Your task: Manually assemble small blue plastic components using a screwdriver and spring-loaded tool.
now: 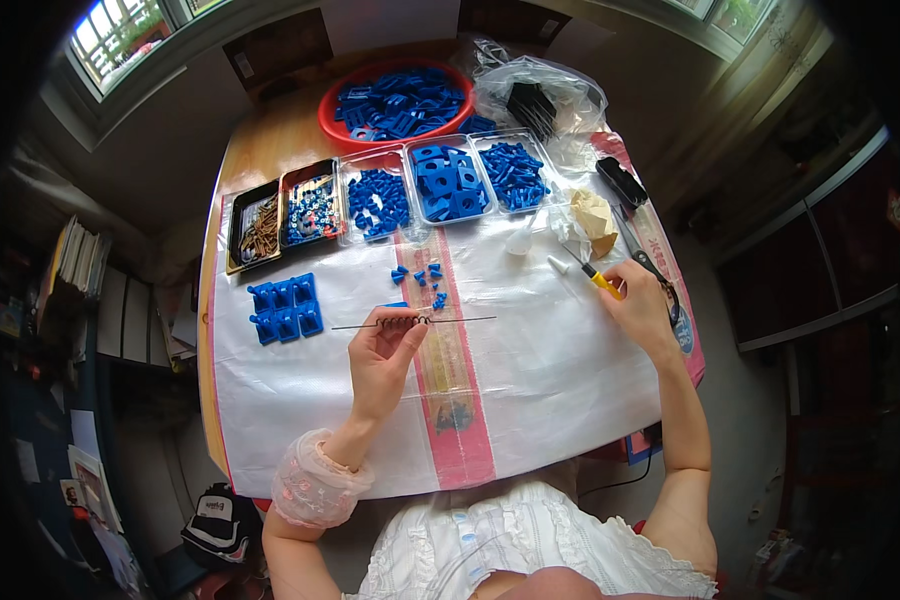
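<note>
Rod (462, 320), one, thin, carrying dark loops (398, 321), near level over the white sheet (570, 400), pinched between left hand (382, 352) thumb and fingers. Right hand (638, 300) fingers close around one yellow-handled tool (602, 282). Loops could slide off if the rod tips or the pinch loosens. Counts: two black trays (238, 228), three clear trays (462, 219), one red basin (327, 112), about six blue blocks (283, 290); loose blue bits (420, 278) too small to count.

Head-worn view down onto table (280, 130)
</note>
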Tool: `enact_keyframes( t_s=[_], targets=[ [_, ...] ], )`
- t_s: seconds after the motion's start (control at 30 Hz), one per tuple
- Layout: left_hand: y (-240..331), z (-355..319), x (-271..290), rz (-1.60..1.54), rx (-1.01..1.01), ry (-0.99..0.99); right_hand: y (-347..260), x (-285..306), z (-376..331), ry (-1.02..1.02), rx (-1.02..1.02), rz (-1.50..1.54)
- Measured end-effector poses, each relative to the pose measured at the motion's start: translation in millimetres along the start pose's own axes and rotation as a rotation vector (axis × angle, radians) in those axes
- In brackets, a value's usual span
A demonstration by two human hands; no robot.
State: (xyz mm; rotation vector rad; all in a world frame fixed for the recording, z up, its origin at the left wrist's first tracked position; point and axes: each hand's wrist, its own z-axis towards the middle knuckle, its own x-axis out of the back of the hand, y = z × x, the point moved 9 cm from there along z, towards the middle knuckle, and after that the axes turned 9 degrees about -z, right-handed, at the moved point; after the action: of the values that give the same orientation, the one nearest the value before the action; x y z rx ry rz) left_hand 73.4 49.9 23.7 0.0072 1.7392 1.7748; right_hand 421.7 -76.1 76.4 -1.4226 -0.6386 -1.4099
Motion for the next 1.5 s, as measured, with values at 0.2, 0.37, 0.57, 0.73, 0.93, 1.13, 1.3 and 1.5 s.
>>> enact_keyframes(
  t_s=[0.2,0.37,0.57,0.73,0.93,1.13,1.3,1.5],
  targets=[
    [-0.5,1.2,3.4,0.011,0.001,0.012,0.1,-8.5,15.9,0.049,0.008,-0.012],
    [-1.6,-0.4,2.4,-0.002,0.006,0.002,-11.1,9.7,26.1,0.05,0.019,-0.067],
    [-3.2,-1.0,2.0,-0.015,0.017,0.0,-32.9,30.3,52.9,0.179,0.103,0.097],
    [1.1,1.1,3.9,0.0,-0.011,0.008,-83.7,6.2,51.5,0.026,0.182,0.391],
    [5.9,2.3,6.1,0.023,-0.028,0.018,-45.4,12.7,74.6,0.195,0.118,0.24],
    [3.5,1.2,2.3,-0.002,-0.026,0.004,12.3,23.7,99.4,0.294,0.057,0.103],
    [7.2,2.7,7.7,0.034,-0.047,0.03,-28.6,9.5,82.7,0.152,0.118,0.248],
    [13.9,5.9,20.8,0.079,-0.119,0.08,-80.7,-21.1,61.7,-0.039,0.275,0.292]
  ],
)
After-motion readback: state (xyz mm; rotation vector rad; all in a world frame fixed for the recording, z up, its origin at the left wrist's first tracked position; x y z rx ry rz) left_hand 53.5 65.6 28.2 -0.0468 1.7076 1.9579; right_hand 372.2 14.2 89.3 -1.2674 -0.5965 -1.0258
